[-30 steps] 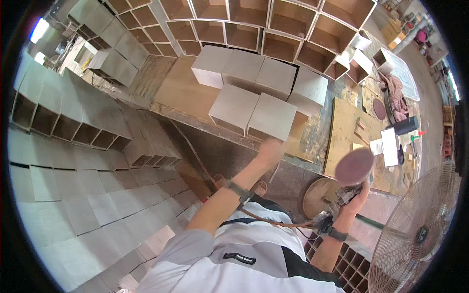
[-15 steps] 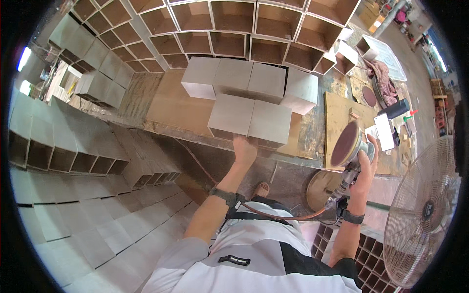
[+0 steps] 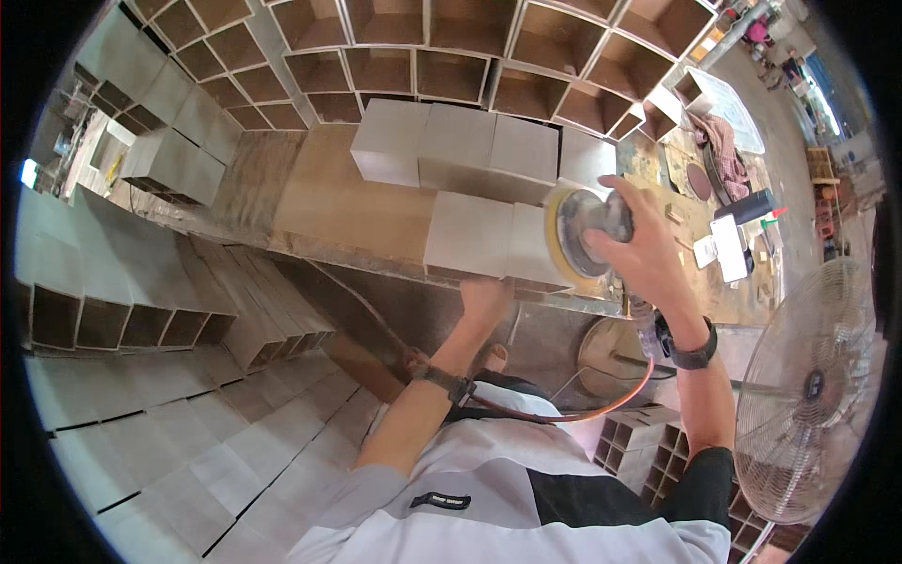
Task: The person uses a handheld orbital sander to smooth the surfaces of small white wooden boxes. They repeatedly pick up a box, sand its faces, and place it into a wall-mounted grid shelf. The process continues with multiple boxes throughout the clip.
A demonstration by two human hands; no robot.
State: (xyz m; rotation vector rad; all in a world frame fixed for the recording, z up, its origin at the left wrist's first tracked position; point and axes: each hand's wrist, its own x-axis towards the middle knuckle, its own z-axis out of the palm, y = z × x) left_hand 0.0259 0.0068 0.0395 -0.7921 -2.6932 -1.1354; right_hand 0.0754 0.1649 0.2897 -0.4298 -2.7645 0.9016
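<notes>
Two pale grey-white boxes stand side by side at the front of the bench, the left box (image 3: 467, 231) and the right box (image 3: 532, 230). My left hand (image 3: 487, 303) is closed at their near lower edge, about where they meet; its fingertips are hidden. In my right hand (image 3: 644, 246) is a round disc sander (image 3: 581, 230), gripped around its top. The disc stands on edge, its face turned left against or very near the right box's right side; contact is hard to make out. Behind them sits a row of similar boxes (image 3: 456, 141).
Stacked open compartments (image 3: 381, 70) rise behind the bench (image 3: 338, 202). More grey boxes (image 3: 188, 423) fill the left side. A fan (image 3: 813, 385) stands at the right. A hose (image 3: 601, 412) crosses before my body. A phone (image 3: 728, 246) and cloth (image 3: 723, 150) lie on the bench's right.
My right hand has swung the sander left from over the bench's right part to the right box's side. The two front boxes and my left hand appear slightly farther right in view.
</notes>
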